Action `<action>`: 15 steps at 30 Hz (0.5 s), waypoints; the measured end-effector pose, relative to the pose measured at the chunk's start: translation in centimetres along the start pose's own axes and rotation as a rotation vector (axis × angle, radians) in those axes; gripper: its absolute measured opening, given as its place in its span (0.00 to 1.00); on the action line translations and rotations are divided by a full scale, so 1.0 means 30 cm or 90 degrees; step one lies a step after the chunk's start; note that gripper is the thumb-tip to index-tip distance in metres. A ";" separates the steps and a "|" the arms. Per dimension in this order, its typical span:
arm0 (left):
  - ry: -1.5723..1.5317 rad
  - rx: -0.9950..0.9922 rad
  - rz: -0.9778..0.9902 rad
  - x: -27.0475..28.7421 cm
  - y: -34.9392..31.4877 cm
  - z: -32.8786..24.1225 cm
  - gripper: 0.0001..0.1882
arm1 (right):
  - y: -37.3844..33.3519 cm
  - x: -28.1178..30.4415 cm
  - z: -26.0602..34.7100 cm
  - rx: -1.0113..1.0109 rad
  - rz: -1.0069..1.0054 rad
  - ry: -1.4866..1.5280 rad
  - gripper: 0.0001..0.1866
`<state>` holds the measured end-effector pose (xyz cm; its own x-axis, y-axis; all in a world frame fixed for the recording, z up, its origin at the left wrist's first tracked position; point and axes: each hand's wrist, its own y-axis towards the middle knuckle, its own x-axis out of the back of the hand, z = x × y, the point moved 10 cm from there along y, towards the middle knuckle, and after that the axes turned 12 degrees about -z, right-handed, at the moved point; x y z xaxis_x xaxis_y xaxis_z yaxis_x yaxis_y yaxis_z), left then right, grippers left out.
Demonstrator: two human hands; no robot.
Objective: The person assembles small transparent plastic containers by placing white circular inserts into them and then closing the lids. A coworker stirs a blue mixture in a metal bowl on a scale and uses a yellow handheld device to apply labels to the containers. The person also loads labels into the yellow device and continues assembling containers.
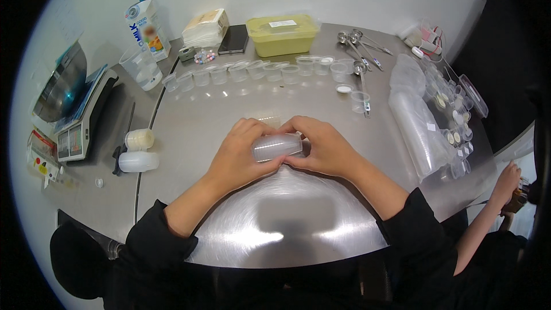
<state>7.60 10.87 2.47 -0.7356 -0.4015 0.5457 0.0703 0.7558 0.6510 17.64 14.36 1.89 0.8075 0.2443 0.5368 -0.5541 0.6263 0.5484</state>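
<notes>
1. Stack of see-through cups (pixel 277 147), as it looks to us, right in the middle: it lies on its side between our two hands, low over the metal table (pixel 321 100). Whether it touches the metal, we cannot tell.
2. Here's the grip: our left hand (pixel 240 146) wraps the left end, fingers over the far side, thumb along the near side. Our right hand (pixel 322 144) takes the right end the same way. Both are clamped on the stack, thumb tips meeting.
3. The step in hand, we judge, is handling this stack, perhaps squaring it or loosening a cup. The next move seems to call for one hand holding steady while the other works the right end gently; thin plastic could buckle.
4. Across the far side we have a row of cups (pixel 218 74), with a yellow-green tub (pixel 283 39) behind. A lone cup (pixel 360 101) stands to the far right, just beside a spoon (pixel 360 68). Long reaches there risk a knock.
5. On the right, a long plastic bag (pixel 414 123) bounds our swing. On the left, we have room up to the dark seam (pixel 138 192), with a white bottle-like piece (pixel 138 162) lying near it.
6. Nearest us, the table's edge (pixel 287 265) shows curved; the metal before it gives our easiest working room.
</notes>
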 end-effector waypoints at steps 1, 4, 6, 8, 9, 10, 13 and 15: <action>-0.004 -0.004 0.004 -0.001 0.000 -0.004 0.19 | 0.000 0.001 0.001 -0.001 0.005 0.006 0.20; -0.005 -0.009 0.010 0.000 0.000 -0.013 0.19 | 0.003 0.004 0.007 0.009 0.007 -0.004 0.20; -0.003 -0.010 0.015 -0.003 -0.002 -0.018 0.18 | 0.001 0.008 0.012 0.012 0.009 0.010 0.20; -0.003 -0.019 0.015 -0.005 -0.001 -0.023 0.19 | -0.001 0.006 0.011 0.010 0.019 0.011 0.20; -0.002 -0.023 0.015 -0.005 -0.002 -0.024 0.19 | -0.002 0.006 0.010 0.011 0.025 0.008 0.20; 0.000 -0.026 0.014 -0.004 -0.004 -0.024 0.19 | -0.004 0.005 0.010 0.011 0.033 0.006 0.20; 0.025 -0.007 0.003 0.013 -0.004 0.005 0.19 | -0.002 0.036 -0.003 0.010 0.012 -0.055 0.20; 0.070 0.055 -0.016 0.049 0.006 0.064 0.18 | 0.004 0.099 -0.038 -0.041 -0.050 -0.039 0.18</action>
<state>5.25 11.41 2.37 -0.6573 -0.4715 0.5879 -0.0086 0.7847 0.6198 20.19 16.00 2.82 0.8332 0.1478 0.5329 -0.4733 0.6891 0.5488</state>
